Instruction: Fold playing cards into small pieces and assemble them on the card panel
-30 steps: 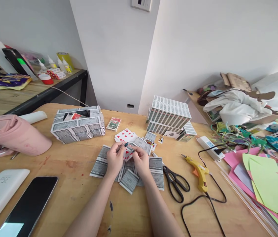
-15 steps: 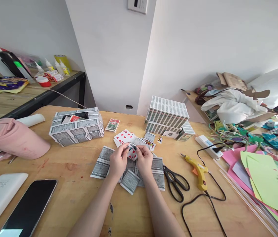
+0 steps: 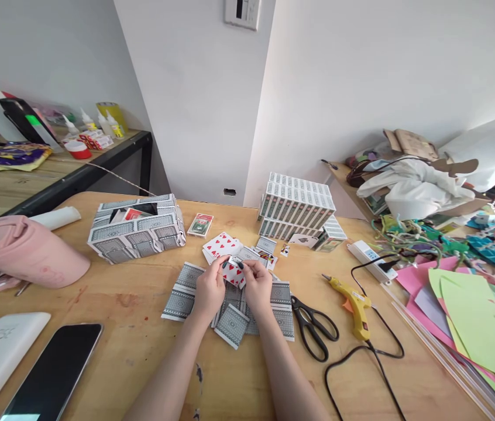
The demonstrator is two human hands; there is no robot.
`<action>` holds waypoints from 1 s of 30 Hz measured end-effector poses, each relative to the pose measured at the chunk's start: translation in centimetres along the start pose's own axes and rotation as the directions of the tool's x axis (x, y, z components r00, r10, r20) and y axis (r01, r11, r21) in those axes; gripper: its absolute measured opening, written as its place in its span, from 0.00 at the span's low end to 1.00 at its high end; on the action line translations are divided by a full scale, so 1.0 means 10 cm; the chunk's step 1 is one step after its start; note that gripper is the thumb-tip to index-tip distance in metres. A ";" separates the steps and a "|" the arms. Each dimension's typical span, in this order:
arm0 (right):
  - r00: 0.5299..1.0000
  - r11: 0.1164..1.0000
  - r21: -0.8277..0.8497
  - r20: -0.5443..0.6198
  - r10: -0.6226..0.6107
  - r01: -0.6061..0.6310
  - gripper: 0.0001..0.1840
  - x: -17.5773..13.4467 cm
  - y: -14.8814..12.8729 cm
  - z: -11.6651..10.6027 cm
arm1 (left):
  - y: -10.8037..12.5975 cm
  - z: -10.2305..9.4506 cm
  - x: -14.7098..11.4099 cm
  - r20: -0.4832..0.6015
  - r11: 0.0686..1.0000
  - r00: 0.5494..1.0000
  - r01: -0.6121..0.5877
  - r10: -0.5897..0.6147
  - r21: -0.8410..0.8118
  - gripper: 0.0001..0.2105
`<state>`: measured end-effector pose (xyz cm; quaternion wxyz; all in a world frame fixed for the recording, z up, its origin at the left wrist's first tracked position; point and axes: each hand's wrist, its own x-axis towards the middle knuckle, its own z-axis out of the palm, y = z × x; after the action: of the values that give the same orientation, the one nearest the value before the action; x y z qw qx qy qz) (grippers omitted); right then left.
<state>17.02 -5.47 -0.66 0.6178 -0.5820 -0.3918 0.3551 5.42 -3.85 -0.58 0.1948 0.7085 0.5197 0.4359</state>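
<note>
Between both hands is a playing card (image 3: 233,275) with red hearts, its far edge bent up between the fingertips. My left hand (image 3: 210,288) pinches it at the left, and my right hand (image 3: 258,286) pinches it at the right. Under and around the hands lie several grey-patterned cards, face down; one loose card piece (image 3: 231,325) rests nearest to me. Just beyond my fingers is a face-up hearts card (image 3: 222,243), with a picture card (image 3: 267,258) to its right. Black-handled scissors (image 3: 315,327) lie right of the cards.
A box covered in cards (image 3: 137,229) stands back left, beside a card pack (image 3: 200,225). Stacked card packs (image 3: 298,199) rise at the back. To the right are a yellow glue gun (image 3: 355,307) with its cord and a power strip (image 3: 373,261). A pink tumbler (image 3: 28,251) and phone (image 3: 54,374) lie left.
The hearts card between my hands has turned, so more of its face shows and its far edge is bent. Both hands keep nearly the same place; the view has tilted slightly.
</note>
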 end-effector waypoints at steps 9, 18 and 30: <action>0.990 0.982 -0.125 0.020 -0.142 0.143 0.09 -0.02 0.01 -0.01 | -0.01 -0.02 0.00 0.010 0.991 1.000 -0.005 0.006 -0.133 0.12; 0.964 0.930 -0.255 0.036 -0.264 0.264 0.09 -0.08 -0.01 -0.01 | 0.02 -0.02 0.00 -0.004 0.988 0.989 -0.150 0.150 0.028 0.07; 0.956 0.914 -0.295 -0.003 -0.292 0.278 0.09 -0.07 0.00 -0.02 | -0.01 0.02 -0.05 0.041 0.978 0.980 -0.196 0.193 0.078 0.18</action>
<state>16.90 -6.19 -0.71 0.5793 -0.6116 -0.5057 0.1859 5.47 -4.20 -1.00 0.1309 0.7705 0.4619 0.4193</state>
